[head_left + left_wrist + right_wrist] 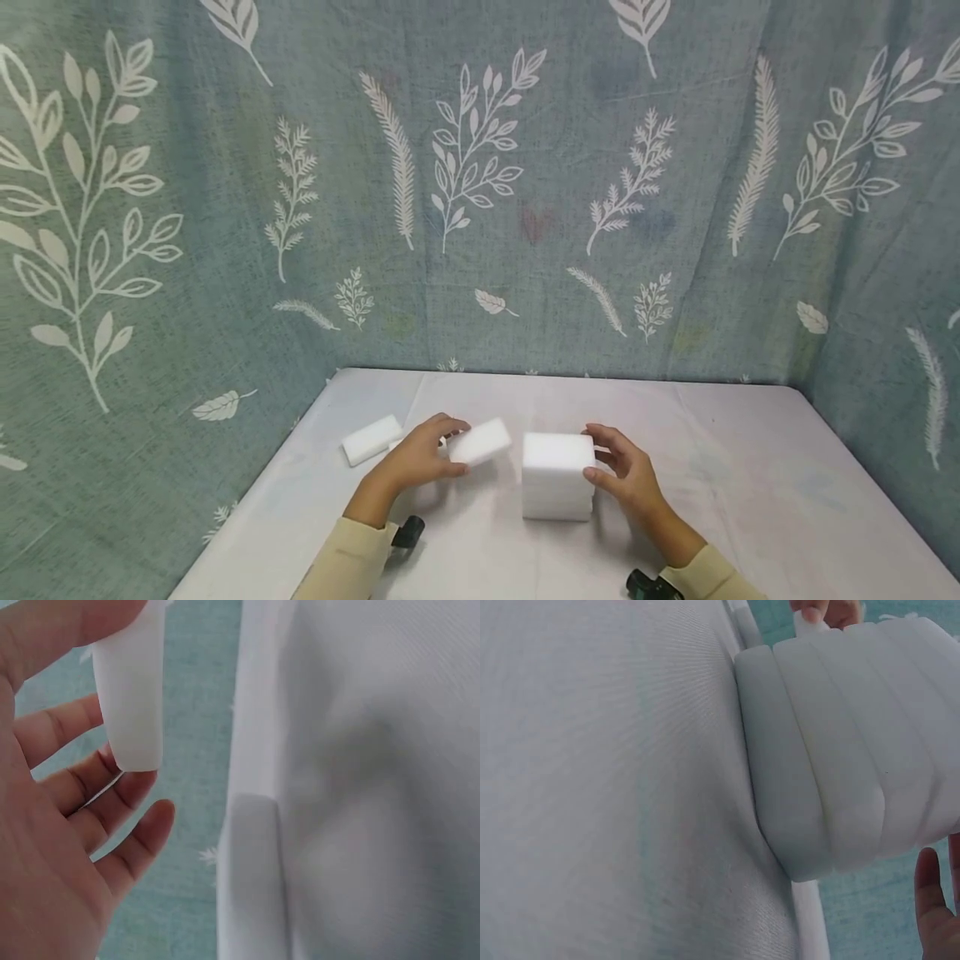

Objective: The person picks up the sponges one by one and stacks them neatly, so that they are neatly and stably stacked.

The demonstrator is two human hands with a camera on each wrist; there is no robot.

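My left hand (420, 454) pinches a white sponge block (482, 442) between thumb and fingers, tilted and held above the table to the left of the stack. In the left wrist view the same sponge block (131, 697) hangs between thumb and fingers, its end pointing down. A stack of several white sponge blocks (557, 483) stands upright in front of me, edges roughly aligned. My right hand (630, 475) holds the stack's upper right side, thumb at the front corner and fingers at the back. Seen from the right wrist, its fingers (930, 892) are beside the upper layers.
Another white sponge (371, 440) lies on the table at the left, with a further white piece partly hidden behind my left hand. A white cloth covers the table (735, 467). Patterned green-blue fabric (525, 208) hangs along the back and both sides.
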